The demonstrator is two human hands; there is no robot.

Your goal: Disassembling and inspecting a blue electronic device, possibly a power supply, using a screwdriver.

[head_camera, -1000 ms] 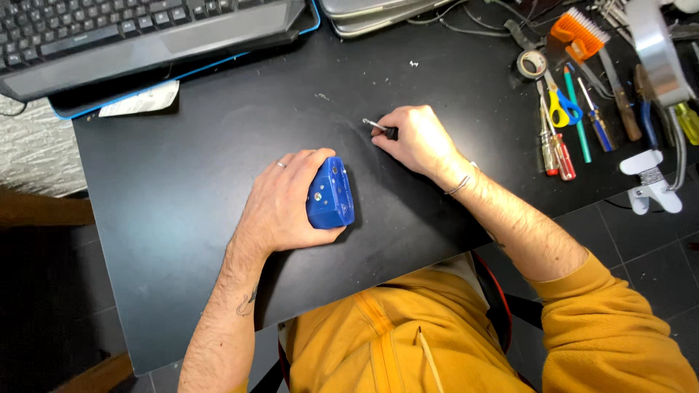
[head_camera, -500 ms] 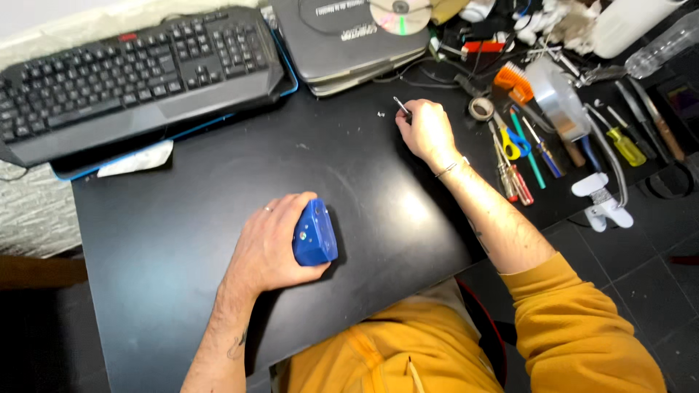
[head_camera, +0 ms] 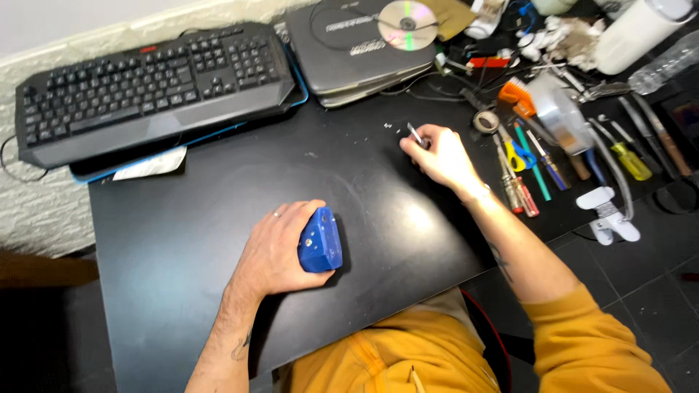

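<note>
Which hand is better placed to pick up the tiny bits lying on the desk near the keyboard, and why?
The right hand. It sits beside the small bits, holding a thin metal tool. The left hand is further off, gripping the blue block.

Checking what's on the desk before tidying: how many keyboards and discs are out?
2: one black keyboard at the desk's far left, one shiny disc on the grey device beside it. Clutter may hide others.

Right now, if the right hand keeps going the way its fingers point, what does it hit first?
The right hand points up-left, toward the desk's back. Past some small pale bits, probably the grey disc player; depth is unclear.
</note>
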